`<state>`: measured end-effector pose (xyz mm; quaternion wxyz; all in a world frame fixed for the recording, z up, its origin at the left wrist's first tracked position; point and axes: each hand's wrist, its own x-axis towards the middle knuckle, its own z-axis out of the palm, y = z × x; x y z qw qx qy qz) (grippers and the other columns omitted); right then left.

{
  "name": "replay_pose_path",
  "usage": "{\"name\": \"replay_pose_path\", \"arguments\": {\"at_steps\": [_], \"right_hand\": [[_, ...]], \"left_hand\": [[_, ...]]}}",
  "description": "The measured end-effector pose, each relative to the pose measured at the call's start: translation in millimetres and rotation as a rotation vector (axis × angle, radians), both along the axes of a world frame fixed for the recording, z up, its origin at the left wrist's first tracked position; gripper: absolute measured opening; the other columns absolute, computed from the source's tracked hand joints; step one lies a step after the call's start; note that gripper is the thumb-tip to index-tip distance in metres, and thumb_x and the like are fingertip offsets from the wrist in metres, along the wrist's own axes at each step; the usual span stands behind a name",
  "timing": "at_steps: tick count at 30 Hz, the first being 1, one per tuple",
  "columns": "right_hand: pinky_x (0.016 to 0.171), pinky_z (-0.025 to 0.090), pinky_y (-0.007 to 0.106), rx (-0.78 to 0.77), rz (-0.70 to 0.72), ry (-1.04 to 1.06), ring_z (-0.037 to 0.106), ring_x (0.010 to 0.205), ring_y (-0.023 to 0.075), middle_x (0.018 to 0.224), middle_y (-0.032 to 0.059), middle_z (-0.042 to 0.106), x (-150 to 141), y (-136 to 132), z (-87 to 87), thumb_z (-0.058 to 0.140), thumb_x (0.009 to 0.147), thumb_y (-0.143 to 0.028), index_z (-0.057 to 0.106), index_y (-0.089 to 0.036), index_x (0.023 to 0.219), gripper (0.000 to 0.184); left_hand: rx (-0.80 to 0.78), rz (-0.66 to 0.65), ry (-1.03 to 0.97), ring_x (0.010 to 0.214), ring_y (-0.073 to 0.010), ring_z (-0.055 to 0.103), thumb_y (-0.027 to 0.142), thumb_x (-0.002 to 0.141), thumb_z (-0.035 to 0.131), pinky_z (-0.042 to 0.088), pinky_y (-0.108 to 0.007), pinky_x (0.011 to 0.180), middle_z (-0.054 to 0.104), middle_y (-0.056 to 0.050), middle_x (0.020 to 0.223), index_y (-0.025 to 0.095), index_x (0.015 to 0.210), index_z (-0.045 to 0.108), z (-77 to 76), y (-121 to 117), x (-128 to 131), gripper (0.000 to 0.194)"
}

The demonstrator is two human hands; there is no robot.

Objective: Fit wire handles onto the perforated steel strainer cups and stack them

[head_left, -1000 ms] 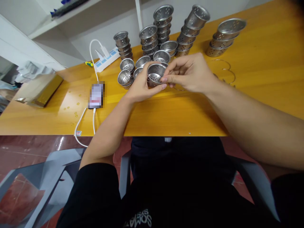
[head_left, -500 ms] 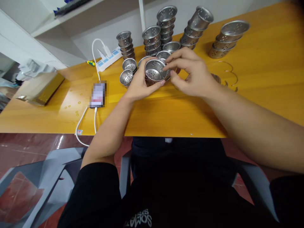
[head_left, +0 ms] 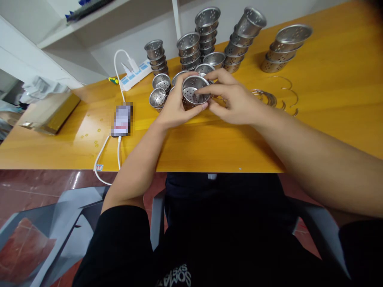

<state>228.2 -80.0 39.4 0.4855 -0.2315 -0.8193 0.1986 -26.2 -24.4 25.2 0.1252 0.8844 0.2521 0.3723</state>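
Observation:
My left hand (head_left: 175,109) is wrapped round a small perforated metal cup (head_left: 191,91), held just above the yellow table (head_left: 209,139) with its mouth facing me. My right hand (head_left: 231,99) is at the cup's right side, its forefinger reaching across into the cup's mouth while the other fingers curl against the rim. Whether the right hand pinches anything small I cannot make out. Thin wire rings (head_left: 265,97) lie on the table just right of my right hand.
Several stacks of the same metal cups (head_left: 206,28) stand behind my hands, with loose cups (head_left: 158,97) to the left. A phone (head_left: 121,119) on a white cable lies at left, a power strip (head_left: 134,73) behind it. A gold box (head_left: 50,115) sits far left.
The cup has been tipped so its mouth faces me more. My right hand moved from the cup's outer side to put a forefinger into its mouth, uncovering the wire rings.

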Motion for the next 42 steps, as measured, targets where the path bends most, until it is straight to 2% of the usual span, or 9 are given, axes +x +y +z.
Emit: {"name": "replay_pose_path", "arguments": {"at_steps": [3, 10, 14, 17, 22, 25, 29, 33, 42], "right_hand": [[0.123, 0.054, 0.056, -0.040, -0.004, 0.038, 0.059, 0.141, 0.0399, 0.150, 0.0087, 0.069, 0.8, -1.5, 2.9, 0.090, 0.096, -0.038, 0.085, -0.043, 0.137, 0.041], [0.101, 0.058, 0.046, -0.101, -0.131, 0.218, 0.063, 0.108, 0.0302, 0.144, 0.0076, 0.070, 12.1, 1.1, 6.6, 0.099, 0.096, -0.051, 0.082, -0.043, 0.136, 0.044], [0.095, 0.055, 0.043, -0.015, -0.170, 0.220, 0.059, 0.101, 0.0274, 0.140, 0.0104, 0.070, 19.6, 11.5, -1.8, 0.088, 0.105, -0.051, 0.083, -0.037, 0.137, 0.034], [0.092, 0.052, 0.042, 0.000, -0.193, 0.243, 0.056, 0.099, 0.0274, 0.137, 0.0115, 0.070, 23.1, 19.2, -7.3, 0.086, 0.108, -0.051, 0.085, -0.036, 0.135, 0.031], [0.091, 0.050, 0.042, 0.020, -0.207, 0.239, 0.054, 0.099, 0.0283, 0.116, 0.0110, 0.070, 29.0, 28.9, -11.9, 0.090, 0.107, -0.045, 0.086, -0.035, 0.131, 0.027], [0.090, 0.053, 0.042, 0.047, -0.247, 0.214, 0.057, 0.100, 0.0285, 0.102, 0.0102, 0.067, 32.3, 31.9, -13.2, 0.086, 0.109, -0.043, 0.086, -0.032, 0.129, 0.023], [0.092, 0.060, 0.047, 0.094, -0.347, 0.099, 0.065, 0.101, 0.0296, 0.106, 0.0094, 0.070, 34.2, 30.7, -13.3, 0.083, 0.107, -0.041, 0.083, -0.031, 0.129, 0.024], [0.088, 0.065, 0.051, 0.145, -0.395, 0.002, 0.071, 0.095, 0.0289, 0.116, 0.0105, 0.074, 34.0, 27.8, -12.5, 0.078, 0.106, -0.032, 0.080, -0.029, 0.130, 0.025], [0.089, 0.069, 0.051, 0.111, -0.426, -0.036, 0.076, 0.098, 0.0292, 0.120, 0.0099, 0.080, 31.5, 25.4, -11.0, 0.073, 0.103, -0.023, 0.078, -0.028, 0.130, 0.029]], "left_hand": [[0.002, 0.006, -0.011, 0.150, -0.0361, 0.068, 0.098, 0.096, 0.061, 0.057, -0.056, 0.127, 0.057, -0.013, 0.161, 0.036, 0.171, 0.024, -0.2, 1.3, -1.1, 0.105], [0.063, 0.109, -0.055, 0.152, -0.0351, 0.066, 0.099, 0.090, 0.069, 0.057, -0.055, 0.128, 0.061, -0.012, 0.160, 0.038, 0.164, 0.035, 9.8, 5.9, -17.0, 0.101], [0.106, 0.226, -0.138, 0.152, -0.0333, 0.063, 0.098, 0.093, 0.067, 0.058, -0.053, 0.126, 0.062, -0.008, 0.161, 0.040, 0.162, 0.039, 24.1, 12.8, -44.8, 0.094], [0.102, 0.317, -0.283, 0.138, -0.0266, 0.068, 0.096, 0.092, 0.072, 0.061, -0.053, 0.121, 0.069, 0.003, 0.151, 0.045, 0.149, 0.053, 29.4, 27.6, -77.0, 0.079], [0.118, 0.340, -0.220, 0.147, -0.0325, 0.066, 0.095, 0.085, 0.077, 0.056, -0.059, 0.128, 0.065, -0.007, 0.161, 0.043, 0.156, 0.049, 17.8, 65.7, -129.8, 0.092], [0.106, 0.365, -0.255, 0.141, -0.0325, 0.068, 0.099, 0.076, 0.081, 0.059, -0.059, 0.124, 0.067, -0.008, 0.155, 0.043, 0.152, 0.051, 8.5, 80.2, -140.6, 0.099], [0.080, 0.433, -0.359, 0.127, -0.0318, 0.074, 0.106, 0.065, 0.082, 0.062, -0.055, 0.110, 0.070, -0.009, 0.141, 0.041, 0.150, 0.045, 5.8, 78.5, -131.9, 0.114], [-0.021, 0.432, -0.273, 0.136, -0.0364, 0.073, 0.101, 0.070, 0.086, 0.059, -0.058, 0.117, 0.071, -0.011, 0.146, 0.040, 0.152, 0.044, 13.1, 59.8, -112.8, 0.111], [-0.003, 0.179, -0.019, 0.154, -0.0376, 0.068, 0.097, 0.087, 0.076, 0.058, -0.056, 0.131, 0.066, -0.014, 0.163, 0.037, 0.159, 0.043, 20.8, 15.9, -54.8, 0.100]]}}
